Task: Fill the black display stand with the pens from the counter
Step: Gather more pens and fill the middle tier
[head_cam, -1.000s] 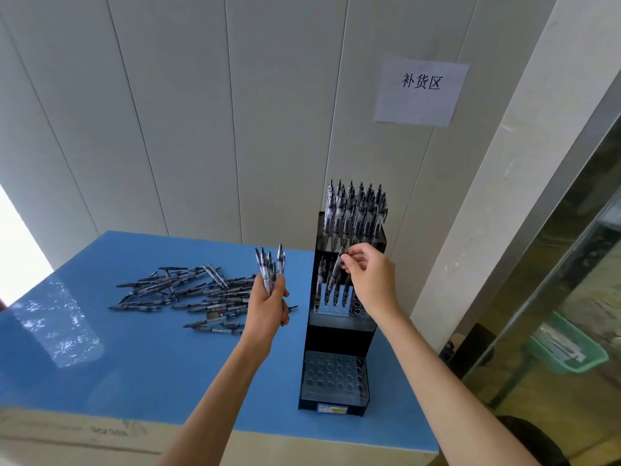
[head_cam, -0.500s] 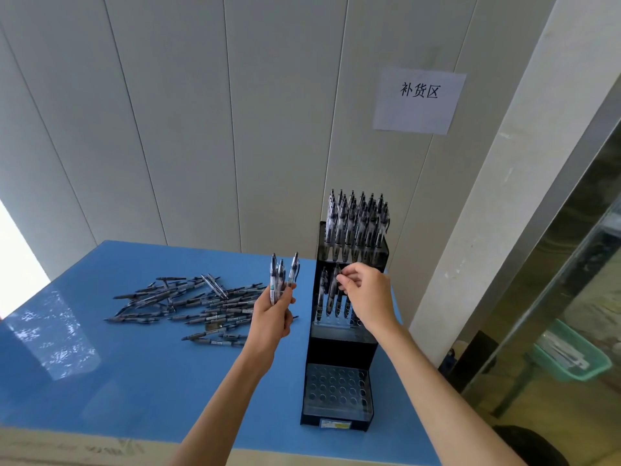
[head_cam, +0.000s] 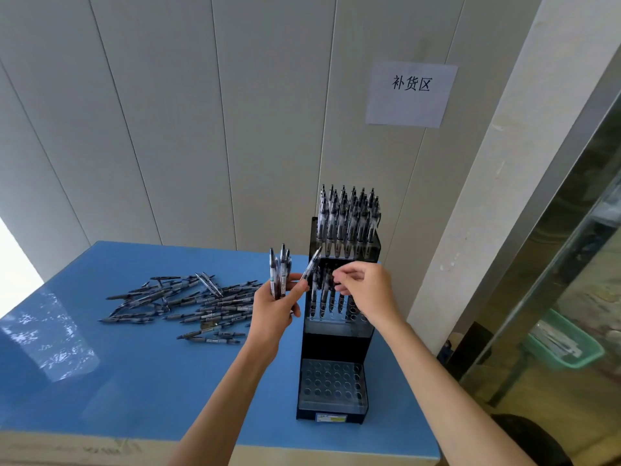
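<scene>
Two bare forearms, no sleeves, slender fingers (head_cam: 349, 275)

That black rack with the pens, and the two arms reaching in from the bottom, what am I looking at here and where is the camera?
The camera sits on a person's head and looks forward and down, so the two bare arms are that person's own. No machine is involved. The black display stand stands on a blue counter. Its top tier is packed with pens, the middle tier is partly filled, and the bottom tier shows only open holes. A pile of loose pens lies on the counter to the left. The left hand grips a bunch of pens upright. The right hand is at the middle tier with its fingers curled; whether it holds a pen cannot be told.
</scene>
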